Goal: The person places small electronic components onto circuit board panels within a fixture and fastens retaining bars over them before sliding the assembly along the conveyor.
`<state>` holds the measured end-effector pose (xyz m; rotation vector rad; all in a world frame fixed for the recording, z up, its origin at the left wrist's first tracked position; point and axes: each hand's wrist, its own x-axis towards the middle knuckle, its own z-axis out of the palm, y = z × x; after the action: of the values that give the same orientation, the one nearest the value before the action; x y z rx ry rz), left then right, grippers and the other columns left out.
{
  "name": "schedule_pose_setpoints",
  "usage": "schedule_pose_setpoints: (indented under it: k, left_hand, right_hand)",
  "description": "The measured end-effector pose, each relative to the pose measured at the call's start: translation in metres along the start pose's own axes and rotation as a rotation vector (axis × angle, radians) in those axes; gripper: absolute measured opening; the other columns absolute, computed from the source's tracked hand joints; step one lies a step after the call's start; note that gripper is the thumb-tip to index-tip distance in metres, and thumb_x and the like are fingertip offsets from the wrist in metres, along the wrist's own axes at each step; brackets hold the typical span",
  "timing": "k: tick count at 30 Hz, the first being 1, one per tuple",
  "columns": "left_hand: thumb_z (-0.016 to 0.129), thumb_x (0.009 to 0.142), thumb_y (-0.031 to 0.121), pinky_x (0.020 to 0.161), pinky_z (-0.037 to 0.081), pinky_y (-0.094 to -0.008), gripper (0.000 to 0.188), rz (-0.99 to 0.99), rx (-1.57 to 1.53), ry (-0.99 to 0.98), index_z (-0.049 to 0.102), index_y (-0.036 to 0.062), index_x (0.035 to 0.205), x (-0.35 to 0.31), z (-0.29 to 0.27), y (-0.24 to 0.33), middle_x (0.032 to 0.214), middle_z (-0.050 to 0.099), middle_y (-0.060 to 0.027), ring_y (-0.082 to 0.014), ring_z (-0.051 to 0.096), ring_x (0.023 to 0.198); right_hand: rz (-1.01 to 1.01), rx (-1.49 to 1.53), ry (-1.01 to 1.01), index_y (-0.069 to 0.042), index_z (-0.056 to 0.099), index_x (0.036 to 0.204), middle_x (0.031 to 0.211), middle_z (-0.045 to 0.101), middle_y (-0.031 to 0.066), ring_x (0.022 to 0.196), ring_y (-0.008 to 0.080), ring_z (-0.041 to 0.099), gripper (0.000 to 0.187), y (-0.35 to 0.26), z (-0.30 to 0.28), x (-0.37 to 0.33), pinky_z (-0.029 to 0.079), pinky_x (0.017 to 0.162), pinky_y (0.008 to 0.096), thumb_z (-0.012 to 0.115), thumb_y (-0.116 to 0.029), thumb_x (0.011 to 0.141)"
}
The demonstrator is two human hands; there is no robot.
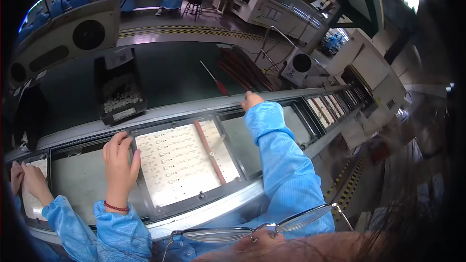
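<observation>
In front of me a white printed panel (pixel 170 165) sits in a dark frame (pixel 224 145) on the conveyor line. A reddish-brown strip (pixel 209 153) lies across its right part, with a small pale piece at its middle. My left hand (pixel 120 159), a red bead bracelet at its wrist, rests on the frame's left edge, thumb apart from the fingers. Beyond the far rail, my right hand (pixel 252 100) reaches to a bundle of dark red strips (pixel 240 68). Its fingers are curled together at the near end of one strip, partly hidden.
A co-worker's hands (pixel 31 182) work on another white panel (pixel 33 204) at far left. On the green table (pixel 170 68) are a black bin (pixel 119 85) of small white pieces and a red-handled screwdriver (pixel 221 86). A white fan-like box (pixel 298 65) stands beyond the rail.
</observation>
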<state>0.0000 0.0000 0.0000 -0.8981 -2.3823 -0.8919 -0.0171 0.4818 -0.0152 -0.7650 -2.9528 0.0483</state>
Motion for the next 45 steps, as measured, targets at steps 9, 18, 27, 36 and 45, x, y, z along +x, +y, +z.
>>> schedule_pose_setpoints:
  k: [9, 18, 27, 36, 45]
  left_hand:
    - [0.069, 0.076, 0.006, 0.096, 0.042, -0.0454, 0.032, -0.011, 0.123, 0.015, 0.062, -0.0014, 0.107, -0.016, 0.009, -0.021, 0.121, 0.055, -0.0158, -0.0343, 0.053, 0.107]
    - [0.070, 0.077, 0.009, 0.104, 0.036, -0.0473, 0.024, -0.012, 0.126, 0.026, 0.064, -0.0003, 0.099, -0.019, 0.015, -0.025, 0.116, 0.058, -0.0143, -0.0303, 0.056, 0.105]
    - [0.068, 0.078, 0.009, 0.104, 0.037, -0.0463, 0.017, -0.029, 0.115, 0.102, 0.065, 0.0015, 0.092, -0.017, 0.013, -0.031, 0.113, 0.060, -0.0125, -0.0301, 0.056, 0.107]
    - [0.066, 0.082, 0.012, 0.107, 0.035, -0.0460, 0.016, -0.023, 0.107, 0.068, 0.064, 0.0027, 0.095, -0.025, 0.018, -0.035, 0.117, 0.058, -0.0117, -0.0329, 0.052, 0.113]
    - [0.068, 0.082, 0.012, 0.104, 0.037, -0.0452, 0.017, -0.045, 0.103, 0.063, 0.065, 0.0025, 0.095, -0.026, 0.013, -0.037, 0.117, 0.058, -0.0110, -0.0340, 0.051, 0.113]
  right_hand:
    - [0.055, -0.143, 0.156, -0.005, 0.052, 0.119, 0.121, 0.057, 0.0201, 0.112, 0.0373, 0.059, 0.034, 0.009, 0.022, 0.049, 0.051, 0.092, 0.0482, 0.061, -0.020, 0.090]
    - [0.109, -0.070, 0.073, -0.003, 0.054, 0.120, 0.126, 0.053, 0.0230, 0.116, 0.0393, 0.057, 0.033, 0.022, 0.023, 0.078, 0.050, 0.095, 0.0481, 0.060, -0.021, 0.093]
    - [-0.039, 0.145, 0.110, -0.003, 0.073, 0.099, 0.095, 0.072, 0.0197, 0.092, 0.0341, 0.069, 0.035, 0.067, 0.041, 0.110, 0.052, 0.084, 0.0423, 0.069, -0.035, 0.086]
    - [-0.179, -0.020, 0.056, -0.003, 0.070, 0.102, 0.098, 0.070, 0.0197, 0.095, 0.0364, 0.067, 0.038, 0.039, 0.032, 0.073, 0.052, 0.086, 0.0434, 0.068, -0.036, 0.083]
    - [-0.129, -0.117, 0.054, -0.005, 0.071, 0.103, 0.104, 0.070, 0.0178, 0.101, 0.0359, 0.066, 0.040, 0.023, 0.041, 0.110, 0.051, 0.090, 0.0429, 0.071, -0.039, 0.081]
